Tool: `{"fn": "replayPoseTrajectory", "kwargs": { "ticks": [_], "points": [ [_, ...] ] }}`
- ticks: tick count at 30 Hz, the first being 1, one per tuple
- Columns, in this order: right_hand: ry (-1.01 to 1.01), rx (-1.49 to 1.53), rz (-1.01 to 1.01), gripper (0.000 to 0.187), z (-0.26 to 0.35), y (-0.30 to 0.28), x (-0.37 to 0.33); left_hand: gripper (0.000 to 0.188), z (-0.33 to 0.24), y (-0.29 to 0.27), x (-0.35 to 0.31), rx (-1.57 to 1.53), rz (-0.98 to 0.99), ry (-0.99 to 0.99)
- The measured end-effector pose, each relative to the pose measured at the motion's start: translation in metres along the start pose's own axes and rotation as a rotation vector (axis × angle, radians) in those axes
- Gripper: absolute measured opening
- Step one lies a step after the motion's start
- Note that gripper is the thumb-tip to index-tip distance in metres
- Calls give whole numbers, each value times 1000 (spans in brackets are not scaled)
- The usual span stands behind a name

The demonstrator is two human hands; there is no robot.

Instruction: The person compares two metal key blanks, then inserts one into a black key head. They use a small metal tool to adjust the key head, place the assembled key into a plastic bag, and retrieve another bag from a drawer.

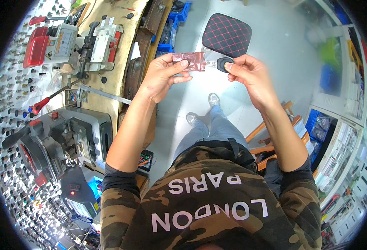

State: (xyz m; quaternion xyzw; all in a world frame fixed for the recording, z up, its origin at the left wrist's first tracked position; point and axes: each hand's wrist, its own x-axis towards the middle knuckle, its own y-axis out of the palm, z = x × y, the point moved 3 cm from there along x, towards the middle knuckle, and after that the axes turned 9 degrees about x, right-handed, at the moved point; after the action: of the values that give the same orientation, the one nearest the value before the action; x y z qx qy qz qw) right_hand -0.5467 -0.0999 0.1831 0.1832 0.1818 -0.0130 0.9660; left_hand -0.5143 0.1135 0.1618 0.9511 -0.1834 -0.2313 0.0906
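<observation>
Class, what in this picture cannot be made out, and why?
Head view, all:
Contents of the reddish packet: hidden by glare and the left hand.
Whether the key touches the packet: too small to tell.
Underside of the cushion: turned away.
Small items at far left: too small, some cut off by the dark rim.

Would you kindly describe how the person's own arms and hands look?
The left hand and right hand are ungloved, and both forearms are bare. The sleeves are camouflage in brown, tan and black, with plain dark cuffs near the elbows.
</observation>
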Motion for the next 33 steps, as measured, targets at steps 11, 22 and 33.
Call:
{"fn": "replayPoseTrajectory", "kwargs": {
  "ticks": [11, 22, 33],
  "points": [
    [18, 82, 71, 18, -3, 11, -3, 27, -4, 5, -10, 0, 20, -22],
    [1, 193, -18, 17, -31, 28, -7, 21, 3, 16, -4, -52, -193, 49],
    [21, 165, -36, 12, -25, 20, -9, 21, -4, 12, -9, 59, -229, 84]
  ]
}}
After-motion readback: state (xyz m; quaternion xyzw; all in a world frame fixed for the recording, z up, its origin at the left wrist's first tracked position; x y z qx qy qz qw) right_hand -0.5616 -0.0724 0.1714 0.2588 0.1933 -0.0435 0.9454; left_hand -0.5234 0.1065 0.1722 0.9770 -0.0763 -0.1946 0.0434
